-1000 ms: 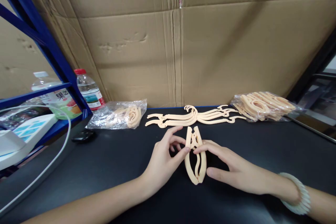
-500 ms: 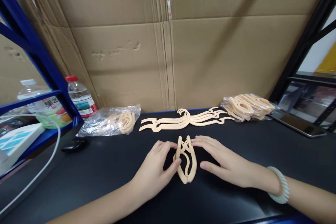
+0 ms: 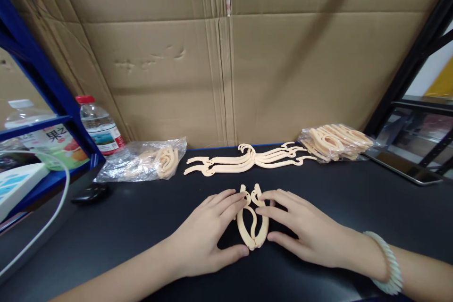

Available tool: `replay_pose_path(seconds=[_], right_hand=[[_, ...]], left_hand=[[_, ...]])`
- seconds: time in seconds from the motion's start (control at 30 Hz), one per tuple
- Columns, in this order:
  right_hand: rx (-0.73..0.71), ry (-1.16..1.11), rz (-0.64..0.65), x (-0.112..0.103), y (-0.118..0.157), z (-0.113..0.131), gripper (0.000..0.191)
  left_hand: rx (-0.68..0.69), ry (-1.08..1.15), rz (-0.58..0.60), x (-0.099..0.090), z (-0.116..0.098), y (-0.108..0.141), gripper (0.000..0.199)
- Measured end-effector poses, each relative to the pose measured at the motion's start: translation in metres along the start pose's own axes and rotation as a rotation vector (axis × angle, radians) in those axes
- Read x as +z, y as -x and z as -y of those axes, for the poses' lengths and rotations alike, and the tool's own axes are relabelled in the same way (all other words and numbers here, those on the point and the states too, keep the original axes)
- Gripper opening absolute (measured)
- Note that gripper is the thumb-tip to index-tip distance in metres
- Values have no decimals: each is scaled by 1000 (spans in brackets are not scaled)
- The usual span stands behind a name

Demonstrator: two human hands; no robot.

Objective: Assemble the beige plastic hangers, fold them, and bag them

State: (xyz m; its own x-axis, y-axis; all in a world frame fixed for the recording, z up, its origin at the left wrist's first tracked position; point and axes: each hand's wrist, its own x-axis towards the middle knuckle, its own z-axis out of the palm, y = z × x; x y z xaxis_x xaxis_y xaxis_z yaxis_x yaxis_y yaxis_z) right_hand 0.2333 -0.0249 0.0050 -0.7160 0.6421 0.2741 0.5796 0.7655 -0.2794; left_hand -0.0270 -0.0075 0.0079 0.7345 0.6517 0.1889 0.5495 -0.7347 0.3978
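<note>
Hanger (image 3: 263, 231) spread wider, left hand (image 3: 207, 229) and right hand (image 3: 307, 229) at edges, tabletop (image 3: 222, 180) beyond

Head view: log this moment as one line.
left hand: touching folded hanger | right hand: touching same folded hanger | behind: unfolded hangers

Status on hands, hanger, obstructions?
Left hand and right hand: fingers at hanger's opposite sides. Folded hanger: on black table, upper tips apart. Spread hangers lie beyond, not between the hands.
</note>
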Motion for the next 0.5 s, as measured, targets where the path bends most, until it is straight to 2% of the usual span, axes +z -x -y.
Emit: replay_pose_path(seconds=[0.17, 0.3, 0.5], right_hand=[[-57, -92, -12, 1, -3, 1, 39], [-55, -115, -31, 2, -4, 1, 45], [-71, -90, 39, 2, -5, -2, 53]], left_hand=[[22, -28, 45, 0, -6, -3, 72], [19, -14, -19, 5, -9, -4, 69], [34, 41, -103, 10, -6, -4, 71]])
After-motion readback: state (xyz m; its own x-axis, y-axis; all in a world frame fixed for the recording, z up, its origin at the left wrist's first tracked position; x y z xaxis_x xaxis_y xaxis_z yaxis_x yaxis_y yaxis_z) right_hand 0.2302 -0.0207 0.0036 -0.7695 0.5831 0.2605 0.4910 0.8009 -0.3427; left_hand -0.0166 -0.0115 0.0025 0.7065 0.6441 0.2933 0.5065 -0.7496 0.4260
